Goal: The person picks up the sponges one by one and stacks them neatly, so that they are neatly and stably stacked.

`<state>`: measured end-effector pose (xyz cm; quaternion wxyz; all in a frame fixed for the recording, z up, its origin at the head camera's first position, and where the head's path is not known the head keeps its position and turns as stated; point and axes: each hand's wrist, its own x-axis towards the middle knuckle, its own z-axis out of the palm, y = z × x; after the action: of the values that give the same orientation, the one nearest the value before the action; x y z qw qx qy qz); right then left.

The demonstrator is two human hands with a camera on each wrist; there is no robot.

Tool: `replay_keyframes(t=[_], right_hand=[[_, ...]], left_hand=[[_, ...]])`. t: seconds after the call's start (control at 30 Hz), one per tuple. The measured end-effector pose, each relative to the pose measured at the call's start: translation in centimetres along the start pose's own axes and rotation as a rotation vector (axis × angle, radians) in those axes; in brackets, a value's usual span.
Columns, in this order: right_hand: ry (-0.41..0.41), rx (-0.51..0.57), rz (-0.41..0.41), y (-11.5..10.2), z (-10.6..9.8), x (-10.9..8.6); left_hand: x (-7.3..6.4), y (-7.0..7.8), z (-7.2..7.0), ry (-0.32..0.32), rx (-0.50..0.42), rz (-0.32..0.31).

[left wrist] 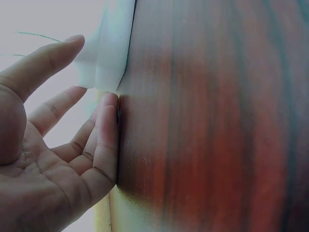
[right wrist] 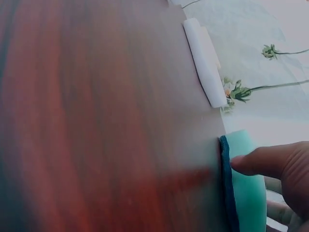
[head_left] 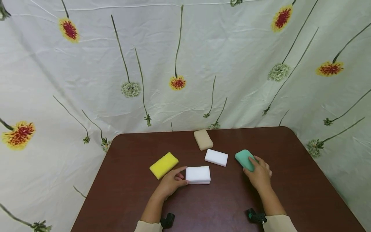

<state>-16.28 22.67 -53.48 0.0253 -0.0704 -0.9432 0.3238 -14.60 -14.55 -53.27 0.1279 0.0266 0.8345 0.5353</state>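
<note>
Table in front of the person, from where I stand; cloth (head_left: 232, 35) hangs behind it. On the table (head_left: 226, 206): sponge stack (head_left: 198, 174), one on another, near the middle. Left sponge (head_left: 164, 165) lies left of the stack, a bit farther back. Middle sponge (head_left: 216, 157) behind the stack, to its right. Back sponge (head_left: 203, 140) just behind that, slightly left, by the far edge. Right sponge (head_left: 242, 158) right of the middle one. Left hand (head_left: 171, 183) at the stack's left end, before the left sponge; right hand (head_left: 261, 175) on the right sponge, from its right side.
</note>
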Motion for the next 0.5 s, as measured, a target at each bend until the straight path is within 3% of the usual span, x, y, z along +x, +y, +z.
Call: replay_keyframes(t=[0.23, 0.5], right_hand=[[-0.06, 0.047, 0.021, 0.32, 0.17, -0.03], [-0.046, 0.114, 0.042, 0.75, 0.21, 0.02]], left_hand=[[-0.06, -0.07, -0.07, -0.002, 0.005, -0.004], [-0.1, -0.03, 0.0, -0.003, -0.008, 0.005]])
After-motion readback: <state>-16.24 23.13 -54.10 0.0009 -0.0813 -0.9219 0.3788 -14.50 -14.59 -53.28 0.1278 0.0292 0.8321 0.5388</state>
